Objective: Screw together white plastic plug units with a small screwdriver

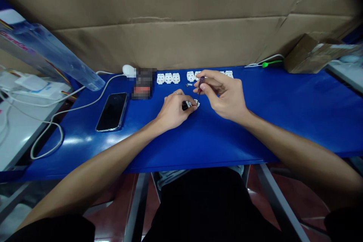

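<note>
My left hand (176, 110) is closed on a small white and black plastic part (188, 104), low over the blue table; the fingers cover much of it. In my right hand (225, 94) is a small screwdriver with a dark red handle (201, 81), gripped between thumb and fingers. Its thin shaft points down, and the tip meets or nearly meets the white end of the part. Just beyond the hands lie a few tiny loose pieces (189, 84). White plastic parts (168, 78) stand in a row behind, some hidden by my right hand.
A phone (112, 112) lies on the blue table (227, 140) at left, beside a looping white cable (61, 130). Behind it are a blurred dark packet (144, 83) and a white round object (129, 70). A cardboard box (304, 55) stands back right, before a cardboard wall (181, 41).
</note>
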Tool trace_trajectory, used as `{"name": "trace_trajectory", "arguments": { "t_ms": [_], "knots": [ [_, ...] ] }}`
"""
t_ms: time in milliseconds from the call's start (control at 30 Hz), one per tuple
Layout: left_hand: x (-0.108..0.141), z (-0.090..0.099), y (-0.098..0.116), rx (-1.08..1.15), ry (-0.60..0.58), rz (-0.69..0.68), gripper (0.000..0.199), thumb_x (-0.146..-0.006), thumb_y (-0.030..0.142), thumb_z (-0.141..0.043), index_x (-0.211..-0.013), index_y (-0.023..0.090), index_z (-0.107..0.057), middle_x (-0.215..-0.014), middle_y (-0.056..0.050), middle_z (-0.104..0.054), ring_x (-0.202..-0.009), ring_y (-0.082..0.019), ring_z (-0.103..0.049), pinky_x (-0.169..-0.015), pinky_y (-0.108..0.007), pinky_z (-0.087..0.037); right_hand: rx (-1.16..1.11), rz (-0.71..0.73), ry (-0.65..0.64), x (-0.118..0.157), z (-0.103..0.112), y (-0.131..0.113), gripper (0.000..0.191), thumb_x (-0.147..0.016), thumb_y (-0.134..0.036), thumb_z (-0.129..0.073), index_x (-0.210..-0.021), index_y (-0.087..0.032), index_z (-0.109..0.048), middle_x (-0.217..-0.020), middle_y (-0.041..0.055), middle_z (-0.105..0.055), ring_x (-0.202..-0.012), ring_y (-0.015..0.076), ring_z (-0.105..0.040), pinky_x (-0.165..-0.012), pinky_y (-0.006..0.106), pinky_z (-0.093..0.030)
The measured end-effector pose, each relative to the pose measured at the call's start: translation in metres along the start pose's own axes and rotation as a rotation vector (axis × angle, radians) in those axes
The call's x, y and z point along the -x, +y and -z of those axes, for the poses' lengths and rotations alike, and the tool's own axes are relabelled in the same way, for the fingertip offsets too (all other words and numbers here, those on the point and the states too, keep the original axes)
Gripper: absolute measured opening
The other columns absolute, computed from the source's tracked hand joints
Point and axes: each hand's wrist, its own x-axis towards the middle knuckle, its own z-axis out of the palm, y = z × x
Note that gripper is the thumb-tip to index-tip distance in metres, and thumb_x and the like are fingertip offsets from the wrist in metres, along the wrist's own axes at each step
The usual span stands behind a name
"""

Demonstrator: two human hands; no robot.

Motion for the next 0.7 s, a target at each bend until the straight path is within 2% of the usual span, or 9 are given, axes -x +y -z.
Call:
{"name": "trace_trajectory", "arguments": {
  "t_ms": [433, 600, 700],
  "knots": [
    [0.0040, -0.0070, 0.0060, -0.065, 0.049, 0.020, 0.013, -0.101, 0.032, -0.085, -0.108, 0.027, -0.094, -0.095, -0.008, -0.074, -0.077, -0.022, -0.063, -0.078, -0.044, -0.050, -0.005, 0.001, 0.044, 0.0019, -0.0053, 0.0029, 0.031, -0.116, -0.042, -0.071, -0.141, -0.027, -0.080, -0.117, 0.0044, -0.091, -0.104, 0.0228, -0.093, -0.102, 0.042, -0.080],
    [0.0052, -0.0076, 0.0063, -0.073, 0.063, 0.009, 0.013, -0.101, 0.033, -0.083, -0.106, 0.027, -0.094, -0.093, -0.007, -0.073, -0.076, -0.022, -0.063, -0.078, -0.044, -0.051, -0.008, -0.006, 0.053, 0.0015, -0.0063, 0.0010, 0.032, -0.115, -0.045, -0.071, -0.139, -0.026, -0.081, -0.115, 0.0049, -0.091, -0.103, 0.0245, -0.092, -0.105, 0.047, -0.080],
    [0.0054, -0.0095, 0.0052, -0.075, 0.066, 0.005, 0.014, -0.101, 0.033, -0.082, -0.107, 0.027, -0.093, -0.091, -0.007, -0.071, -0.077, -0.023, -0.064, -0.079, -0.045, -0.052, 0.001, -0.004, 0.065, 0.0013, -0.0074, -0.0009, 0.032, -0.114, -0.045, -0.071, -0.136, -0.026, -0.082, -0.112, 0.0046, -0.091, -0.102, 0.0241, -0.092, -0.104, 0.046, -0.080]
  ]
}}
